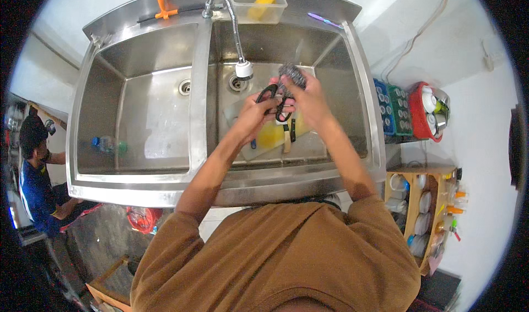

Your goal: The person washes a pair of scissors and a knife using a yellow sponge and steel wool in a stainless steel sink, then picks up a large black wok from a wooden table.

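Over the right basin of a stainless steel double sink (199,105), my left hand (264,107) grips a pair of black-handled scissors (268,94) by the handles. My right hand (308,95) holds a grey metal scouring pad (292,73) against the scissors; the blades are mostly hidden by the pad and fingers. Below the hands, a pale cutting board (266,140) lies in the basin with a yellow area on it. On it rest a knife with a pale blade (287,142) and another black-handled utensil (293,130). A small blue item (253,144) is at the board's left.
A flexible faucet with a white head (244,69) hangs just left of the hands. Behind stand a plastic tub (237,12) with a yellow sponge (262,5), and a purple brush (325,20). The left basin holds a plastic bottle (106,144). A person (37,175) is at far left.
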`<state>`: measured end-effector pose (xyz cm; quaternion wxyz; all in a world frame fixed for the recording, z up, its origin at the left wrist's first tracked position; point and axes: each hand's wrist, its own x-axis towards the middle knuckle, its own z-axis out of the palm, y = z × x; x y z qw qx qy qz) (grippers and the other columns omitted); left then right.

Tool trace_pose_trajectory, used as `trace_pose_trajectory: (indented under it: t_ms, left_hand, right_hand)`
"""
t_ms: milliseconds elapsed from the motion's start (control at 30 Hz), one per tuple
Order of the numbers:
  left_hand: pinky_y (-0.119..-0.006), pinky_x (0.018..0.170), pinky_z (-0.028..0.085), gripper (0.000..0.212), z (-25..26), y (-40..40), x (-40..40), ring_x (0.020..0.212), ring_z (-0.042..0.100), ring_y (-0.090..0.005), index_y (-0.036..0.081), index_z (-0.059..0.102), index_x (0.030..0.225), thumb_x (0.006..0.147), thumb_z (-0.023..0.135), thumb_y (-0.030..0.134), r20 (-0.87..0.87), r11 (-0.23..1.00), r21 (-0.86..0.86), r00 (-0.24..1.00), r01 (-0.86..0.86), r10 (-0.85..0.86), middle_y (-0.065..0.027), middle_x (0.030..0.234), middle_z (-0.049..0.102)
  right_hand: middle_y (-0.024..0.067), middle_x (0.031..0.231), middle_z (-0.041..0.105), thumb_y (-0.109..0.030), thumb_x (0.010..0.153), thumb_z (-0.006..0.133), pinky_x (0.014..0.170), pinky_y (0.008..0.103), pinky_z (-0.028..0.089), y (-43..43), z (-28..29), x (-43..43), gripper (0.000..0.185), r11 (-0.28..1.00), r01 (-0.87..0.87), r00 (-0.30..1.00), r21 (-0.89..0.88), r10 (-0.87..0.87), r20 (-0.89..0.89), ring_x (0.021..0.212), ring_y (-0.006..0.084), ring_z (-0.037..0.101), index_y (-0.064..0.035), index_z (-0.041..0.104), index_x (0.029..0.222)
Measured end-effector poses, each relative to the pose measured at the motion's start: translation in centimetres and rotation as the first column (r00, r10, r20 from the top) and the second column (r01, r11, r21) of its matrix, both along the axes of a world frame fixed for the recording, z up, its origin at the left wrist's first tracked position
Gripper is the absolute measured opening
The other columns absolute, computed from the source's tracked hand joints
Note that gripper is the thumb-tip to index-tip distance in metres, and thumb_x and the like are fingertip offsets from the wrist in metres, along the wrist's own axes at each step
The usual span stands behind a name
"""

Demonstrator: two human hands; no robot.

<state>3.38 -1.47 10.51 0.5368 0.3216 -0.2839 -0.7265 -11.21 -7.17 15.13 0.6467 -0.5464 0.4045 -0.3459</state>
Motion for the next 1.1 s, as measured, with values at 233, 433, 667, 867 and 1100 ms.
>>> trace_pose_trajectory:
  t_ms: [233,433,667,867,1100]
  left_hand:
    - [-0.03,0.072,0.052,0.028,0.1,0.6,-0.4,0.094,0.067,-0.0233,-0.001,0.052,0.119,0.093,0.054,0.009,0.061,0.992,-0.089,0.994,0.093,-0.088,-0.0153,0.104,0.067]
    - [-0.026,0.066,0.045,0.032,-1.7,0.1,-0.8,0.083,0.065,-0.0159,0.0,0.051,0.124,0.093,0.052,0.009,0.138,0.996,-0.093,0.99,0.013,0.0,-0.0096,0.1,0.066]
    - [-0.022,0.059,0.037,0.021,-1.5,0.7,-2.0,0.066,0.047,-0.0093,0.004,0.055,0.109,0.093,0.05,0.015,-0.067,0.992,0.102,0.994,-0.077,0.085,-0.0003,0.081,0.054]
    - [-0.022,0.053,0.031,0.007,-1.8,0.8,-2.3,0.061,0.042,-0.0082,0.006,0.057,0.087,0.084,0.054,0.012,0.046,0.992,0.085,0.995,-0.089,0.086,0.0016,0.071,0.049]
    - [-0.024,0.053,0.029,0.009,-2.5,1.0,-1.6,0.059,0.04,-0.0083,0.003,0.059,0.086,0.079,0.055,0.007,0.228,0.999,0.051,0.974,-0.018,0.006,0.0025,0.066,0.045]
  right_hand:
    - [0.0153,0.097,0.065,-0.02,0.094,0.06,0.074,0.0421,0.058,-6.3,2.1,-0.9,0.026,0.958,0.282,0.917,0.059,-0.287,0.276,0.084,0.0315,0.068,-0.0004,0.051,0.109]
    - [0.0167,0.12,0.056,-0.029,0.097,0.055,0.098,0.0465,0.046,-7.5,2.6,-3.7,0.049,0.876,0.48,0.845,-0.049,-0.448,0.291,0.11,0.0366,0.058,-0.0007,0.037,0.132]
    - [0.0172,0.15,0.031,-0.025,0.09,0.059,0.116,0.0511,0.01,0.3,-0.7,-2.2,0.05,0.367,-0.395,0.798,-0.842,-0.316,-0.512,0.142,0.0356,0.021,-0.0094,0.043,0.135]
    - [0.0115,0.14,0.047,-0.011,0.083,0.063,0.115,0.0528,0.019,-2.6,-1.5,-3.3,0.035,0.327,-0.406,0.762,-0.854,-0.394,-0.513,0.137,0.0298,0.035,-0.011,0.055,0.117]
    - [0.0131,0.099,0.063,-0.016,0.076,0.068,0.1,0.0456,0.041,-5.8,-0.3,-5.7,0.026,0.136,-0.571,0.695,-0.81,-0.444,-0.565,0.103,0.0297,0.059,-0.0019,0.06,0.097]
